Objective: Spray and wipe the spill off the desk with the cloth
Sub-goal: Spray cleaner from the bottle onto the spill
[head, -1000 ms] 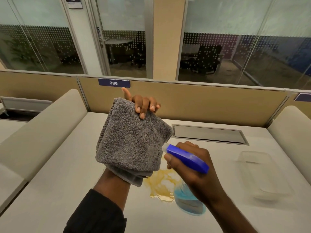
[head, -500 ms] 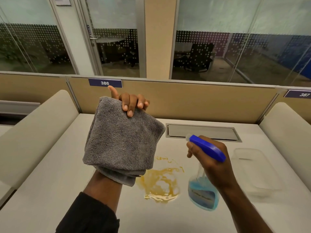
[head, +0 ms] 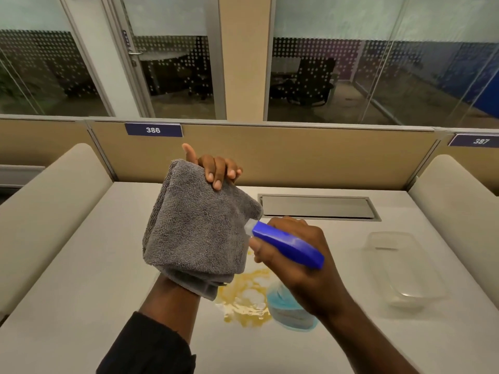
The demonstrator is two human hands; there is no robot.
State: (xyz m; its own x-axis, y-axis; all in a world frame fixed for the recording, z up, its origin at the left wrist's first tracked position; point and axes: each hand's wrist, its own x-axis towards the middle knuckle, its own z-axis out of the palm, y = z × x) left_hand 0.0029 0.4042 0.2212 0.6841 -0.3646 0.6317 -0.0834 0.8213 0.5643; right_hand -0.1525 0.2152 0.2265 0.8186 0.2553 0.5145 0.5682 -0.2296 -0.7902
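Two hands above spill point(head: 247, 300): cloth point(head: 197, 230) left, sprayer point(head: 287, 245) right

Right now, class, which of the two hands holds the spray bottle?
The right hand grips the blue spray bottle; the left hand holds only the grey cloth.

Your left hand point(head: 216, 171) grips a grey terry cloth point(head: 197, 228), its looped pile rough and matt. Your right hand point(head: 299, 263) wraps a spray bottle point(head: 290, 309) of clear plastic, blue liquid inside, topped by a smooth, glossy blue plastic trigger head point(head: 287, 244). The bench point(head: 89, 292) looks like pale matt laminate, with a wet, shiny yellow spill point(head: 245, 300) on it. You also have a brushed grey metal cable flap point(head: 317, 207), a cloudy translucent plastic tray point(head: 405, 268), and glossy glass partitions point(head: 378, 63) behind.
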